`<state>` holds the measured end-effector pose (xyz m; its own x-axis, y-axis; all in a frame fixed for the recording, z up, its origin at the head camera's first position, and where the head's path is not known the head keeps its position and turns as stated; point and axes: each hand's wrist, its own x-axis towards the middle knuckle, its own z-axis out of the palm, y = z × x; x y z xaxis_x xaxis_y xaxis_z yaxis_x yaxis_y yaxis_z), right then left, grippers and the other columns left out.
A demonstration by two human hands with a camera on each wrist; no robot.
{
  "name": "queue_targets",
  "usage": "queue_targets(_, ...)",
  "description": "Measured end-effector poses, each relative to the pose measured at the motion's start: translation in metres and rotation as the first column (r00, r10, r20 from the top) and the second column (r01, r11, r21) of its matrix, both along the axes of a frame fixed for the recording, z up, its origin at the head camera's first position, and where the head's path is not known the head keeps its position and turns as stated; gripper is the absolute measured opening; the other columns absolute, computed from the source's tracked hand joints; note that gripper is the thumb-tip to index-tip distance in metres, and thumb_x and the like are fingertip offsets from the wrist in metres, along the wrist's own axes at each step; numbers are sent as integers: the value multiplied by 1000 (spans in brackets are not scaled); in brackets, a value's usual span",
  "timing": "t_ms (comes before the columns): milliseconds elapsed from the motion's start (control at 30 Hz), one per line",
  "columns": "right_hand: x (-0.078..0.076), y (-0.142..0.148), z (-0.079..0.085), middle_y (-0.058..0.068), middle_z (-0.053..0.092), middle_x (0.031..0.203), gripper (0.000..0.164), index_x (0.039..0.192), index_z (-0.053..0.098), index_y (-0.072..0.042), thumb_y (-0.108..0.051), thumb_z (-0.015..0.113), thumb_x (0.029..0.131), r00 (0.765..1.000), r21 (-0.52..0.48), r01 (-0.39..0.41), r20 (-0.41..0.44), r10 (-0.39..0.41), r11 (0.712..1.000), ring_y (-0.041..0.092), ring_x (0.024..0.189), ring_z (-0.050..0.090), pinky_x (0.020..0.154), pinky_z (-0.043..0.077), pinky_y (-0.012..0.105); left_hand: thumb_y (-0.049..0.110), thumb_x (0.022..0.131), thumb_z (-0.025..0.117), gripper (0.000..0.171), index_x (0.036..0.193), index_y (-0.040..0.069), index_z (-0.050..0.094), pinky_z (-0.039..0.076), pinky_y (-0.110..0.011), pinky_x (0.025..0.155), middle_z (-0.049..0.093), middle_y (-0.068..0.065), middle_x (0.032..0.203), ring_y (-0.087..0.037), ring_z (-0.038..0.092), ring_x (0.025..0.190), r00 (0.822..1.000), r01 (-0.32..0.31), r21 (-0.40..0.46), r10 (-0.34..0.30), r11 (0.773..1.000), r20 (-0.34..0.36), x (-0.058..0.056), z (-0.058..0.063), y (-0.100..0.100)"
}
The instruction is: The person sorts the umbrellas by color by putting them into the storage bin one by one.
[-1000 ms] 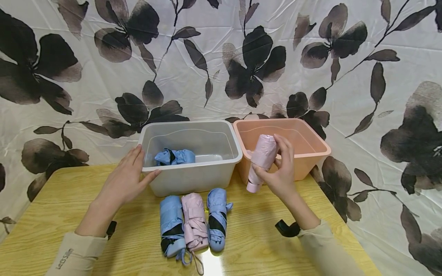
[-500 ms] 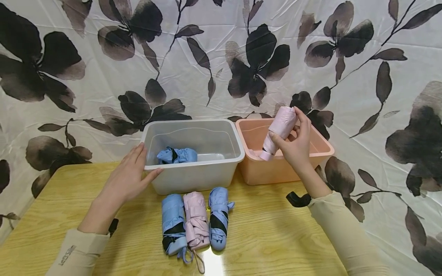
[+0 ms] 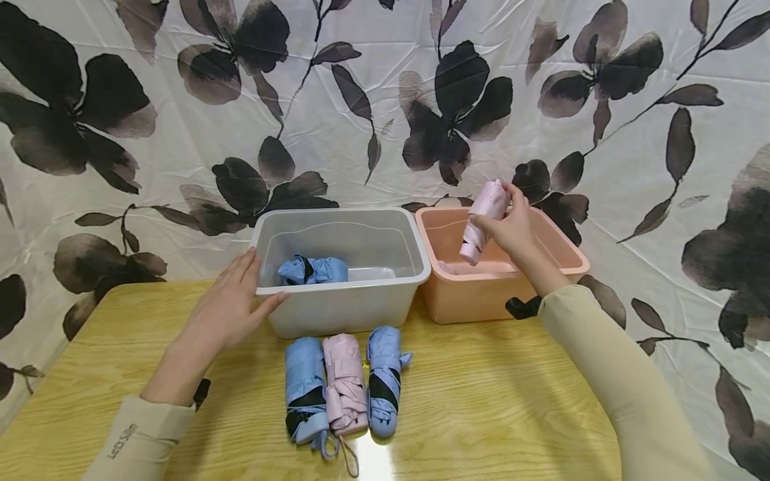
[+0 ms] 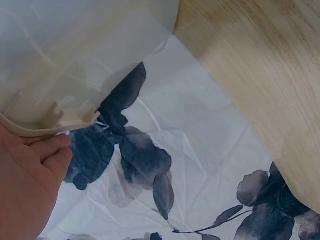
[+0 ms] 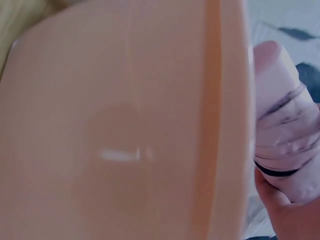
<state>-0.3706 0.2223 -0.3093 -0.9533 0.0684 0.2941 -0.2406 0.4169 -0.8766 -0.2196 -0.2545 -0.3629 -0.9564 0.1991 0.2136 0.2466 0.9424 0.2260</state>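
Note:
My right hand (image 3: 519,230) grips a folded pink umbrella (image 3: 488,202) over the peach bin (image 3: 475,299), its handle end tilted down and to the left. In the right wrist view the bin's wall fills most of the picture, with the thumb and the umbrella (image 5: 287,125) beyond its rim. My left hand (image 3: 228,300) rests on the left end of the grey bin (image 3: 343,314), fingers extended along the side and thumb at the front rim. A folded blue umbrella (image 3: 313,270) lies inside the grey bin. Something pink (image 3: 448,267) shows low in the peach bin.
In front of the grey bin, a blue umbrella (image 3: 305,381), a pink umbrella (image 3: 345,387) and another blue umbrella (image 3: 383,381) lie side by side on the wooden table (image 3: 481,401). A floral cloth (image 3: 373,100) hangs behind the bins.
My right hand has carried the pink umbrella up and back, from in front of the peach bin to over its opening. The left hand has stayed on the grey bin.

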Motion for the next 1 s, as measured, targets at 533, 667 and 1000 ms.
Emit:
queue_targets(533, -41, -4, -23, 28, 34, 153, 97, 165, 15, -5, 0, 75, 89, 864, 112, -269, 467, 188, 957, 38, 120, 51, 79, 62, 39, 63, 105, 45, 99, 159, -15, 18, 18, -64, 124, 12, -33, 168, -52, 14, 155, 1000, -5, -15, 5, 1000, 9, -1, 1, -1)
queue_targets(667, -45, -5, -29, 27, 37, 147, 94, 164, 17, -4, 0, 75, 89, 826, 132, -329, 520, 217, 935, 34, 110, 54, 72, 61, 36, 64, 105, 44, 99, 159, -15, 18, 18, -64, 124, 11, -33, 169, -52, 14, 155, 1000, -4, -17, 5, 1000, 10, -1, 1, 0)
queue_targets(1000, -50, -7, -48, 26, 40, 137, 91, 160, 21, 1, -1, 77, 87, 786, 219, -432, 567, 246, 875, 30, 98, 55, 65, 58, 34, 62, 105, 47, 98, 158, -15, 19, 20, -65, 124, 13, -34, 168, -53, 16, 154, 1000, 4, -6, -4, 1000, 0, 1, 0, 1)
